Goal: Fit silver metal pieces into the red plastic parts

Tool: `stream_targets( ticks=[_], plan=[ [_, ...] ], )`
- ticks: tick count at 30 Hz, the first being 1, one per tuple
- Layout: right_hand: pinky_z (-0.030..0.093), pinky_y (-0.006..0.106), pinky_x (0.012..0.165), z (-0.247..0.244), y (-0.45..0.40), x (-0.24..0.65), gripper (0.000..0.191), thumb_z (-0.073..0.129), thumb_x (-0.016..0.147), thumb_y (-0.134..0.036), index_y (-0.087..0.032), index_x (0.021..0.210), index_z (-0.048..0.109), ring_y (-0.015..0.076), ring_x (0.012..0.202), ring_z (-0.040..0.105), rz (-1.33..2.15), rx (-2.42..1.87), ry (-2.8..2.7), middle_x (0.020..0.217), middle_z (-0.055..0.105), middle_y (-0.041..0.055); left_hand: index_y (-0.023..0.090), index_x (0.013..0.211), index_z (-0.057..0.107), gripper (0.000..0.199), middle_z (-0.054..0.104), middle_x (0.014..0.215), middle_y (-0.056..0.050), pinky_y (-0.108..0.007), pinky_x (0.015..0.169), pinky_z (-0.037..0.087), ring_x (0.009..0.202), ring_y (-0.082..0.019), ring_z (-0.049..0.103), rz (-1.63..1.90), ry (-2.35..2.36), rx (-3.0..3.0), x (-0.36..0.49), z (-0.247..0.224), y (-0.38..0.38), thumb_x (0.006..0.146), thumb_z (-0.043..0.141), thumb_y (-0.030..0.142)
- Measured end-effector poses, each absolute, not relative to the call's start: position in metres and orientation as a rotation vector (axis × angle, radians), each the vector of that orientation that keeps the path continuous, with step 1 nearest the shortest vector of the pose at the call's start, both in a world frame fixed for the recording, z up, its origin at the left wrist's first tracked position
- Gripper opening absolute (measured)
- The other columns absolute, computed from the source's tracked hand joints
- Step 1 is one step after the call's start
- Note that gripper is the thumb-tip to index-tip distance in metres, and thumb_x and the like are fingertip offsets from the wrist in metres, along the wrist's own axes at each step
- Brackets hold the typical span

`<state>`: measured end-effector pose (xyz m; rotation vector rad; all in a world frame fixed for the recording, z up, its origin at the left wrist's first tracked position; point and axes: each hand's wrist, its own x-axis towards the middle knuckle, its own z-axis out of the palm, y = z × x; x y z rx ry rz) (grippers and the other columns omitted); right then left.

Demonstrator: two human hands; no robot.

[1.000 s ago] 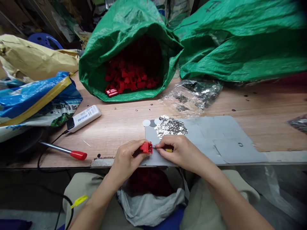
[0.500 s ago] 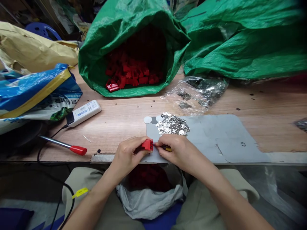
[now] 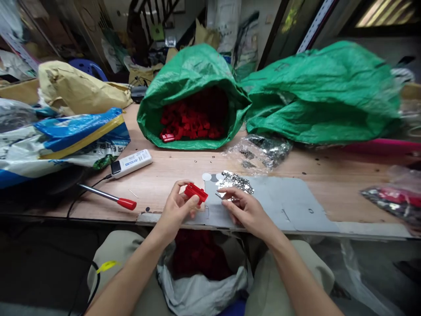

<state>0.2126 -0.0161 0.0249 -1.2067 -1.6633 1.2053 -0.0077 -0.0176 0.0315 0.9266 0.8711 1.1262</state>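
Note:
My left hand (image 3: pixel 177 208) grips a red plastic housing (image 3: pixel 196 193) between thumb and fingers, with its hollow side turned up. To its right, my right hand (image 3: pixel 246 210) is closed around a slim metal-tipped tool (image 3: pixel 218 195); its handle is hidden in the palm and its exact kind is unclear. The tool's tip points at the housing but stands apart from it. Just behind my right hand lies a pile of small shiny metal pieces (image 3: pixel 236 181) on a grey sheet (image 3: pixel 279 197).
A green sack (image 3: pixel 194 66) full of red parts opens toward me, beside another green sack (image 3: pixel 322 92). A clear bag of metal pieces (image 3: pixel 263 151) lies before them. At left are a white device (image 3: pixel 131 163) and a red-handled metal rod (image 3: pixel 126 203). An open bag (image 3: pixel 204 289) with red parts sits below.
The tool in my right hand has come away from the red housing. My left hand has turned the housing so its hollow side shows. The head view has tilted up.

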Motion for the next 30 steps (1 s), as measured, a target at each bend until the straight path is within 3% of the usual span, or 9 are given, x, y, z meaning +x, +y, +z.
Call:
stream_targets(
  ticks=[2, 4, 6, 10, 17, 26, 30],
  plan=[
    [0.045, 0.022, 0.044, 0.027, -0.028, 0.202, 0.036, 0.054, 0.098, -0.036, -0.025, 0.132, 0.058, 0.0079, 0.047, 0.052, 1.199, -1.161, -1.644, 0.091, 0.063, 0.0023, 0.027, 0.119, 0.049, 0.042, 0.068, 0.089, -0.001, -0.013, 0.05, 0.04, 0.068, -0.009, 0.061, 1.087, 0.678, 0.6, -0.009, 0.038, -0.02, 0.085, 0.074, 0.032],
    [0.047, 0.022, 0.048, 0.032, -0.04, 0.189, 0.037, 0.054, 0.099, -0.032, -0.029, 0.135, 0.058, 0.008, 0.05, 0.054, 1.051, -1.103, -1.719, 0.092, 0.065, 0.0021, 0.022, 0.111, 0.055, 0.031, 0.066, 0.088, -0.003, -0.01, 0.049, 0.04, 0.068, -0.008, 0.06, 1.011, 0.544, 0.363, -0.011, 0.041, -0.022, 0.086, 0.073, 0.031],
    [0.051, 0.022, 0.057, 0.04, -0.049, 0.176, 0.038, 0.055, 0.099, -0.027, -0.032, 0.137, 0.058, 0.0103, 0.06, 0.06, 0.844, -1.03, -1.83, 0.094, 0.068, 0.0028, 0.013, 0.095, 0.061, 0.02, 0.063, 0.08, -0.004, -0.009, 0.046, 0.039, 0.063, -0.006, 0.057, 0.933, 0.464, 0.205, -0.012, 0.041, -0.023, 0.088, 0.07, 0.03],
    [0.053, 0.026, 0.071, 0.058, -0.054, 0.16, 0.04, 0.054, 0.099, -0.02, -0.028, 0.138, 0.059, 0.0164, 0.082, 0.066, 0.646, -0.931, -1.974, 0.096, 0.071, 0.0056, 0.007, 0.08, 0.064, 0.027, 0.053, 0.065, -0.002, -0.009, 0.041, 0.036, 0.052, -0.005, 0.049, 0.804, 0.37, 0.038, -0.016, 0.04, -0.025, 0.095, 0.058, 0.029],
    [0.05, 0.027, 0.065, 0.068, -0.053, 0.153, 0.038, 0.051, 0.1, -0.019, -0.026, 0.136, 0.062, 0.0161, 0.072, 0.06, 0.614, -0.937, -2.043, 0.085, 0.066, 0.0044, 0.006, 0.078, 0.064, 0.032, 0.044, 0.061, 0.001, -0.01, 0.04, 0.033, 0.05, -0.005, 0.044, 0.749, 0.265, -0.02, -0.026, 0.044, -0.032, 0.098, 0.053, 0.028],
    [0.053, 0.02, 0.062, 0.077, -0.057, 0.136, 0.05, 0.049, 0.097, -0.008, -0.033, 0.139, 0.059, 0.0135, 0.071, 0.064, 0.481, -0.819, -2.078, 0.085, 0.066, 0.0036, 0.005, 0.078, 0.061, 0.032, 0.039, 0.061, 0.003, -0.011, 0.041, 0.03, 0.052, -0.005, 0.042, 0.725, 0.113, -0.075, -0.035, 0.038, -0.033, 0.097, 0.054, 0.03],
    [0.055, 0.02, 0.061, 0.071, -0.052, 0.134, 0.048, 0.053, 0.094, -0.012, -0.035, 0.135, 0.063, 0.0155, 0.07, 0.068, 0.459, -0.792, -2.044, 0.084, 0.069, 0.0046, 0.005, 0.078, 0.06, 0.028, 0.037, 0.06, 0.004, -0.009, 0.041, 0.028, 0.051, -0.004, 0.041, 0.718, 0.096, -0.118, -0.033, 0.032, -0.032, 0.094, 0.061, 0.029]
  ],
)
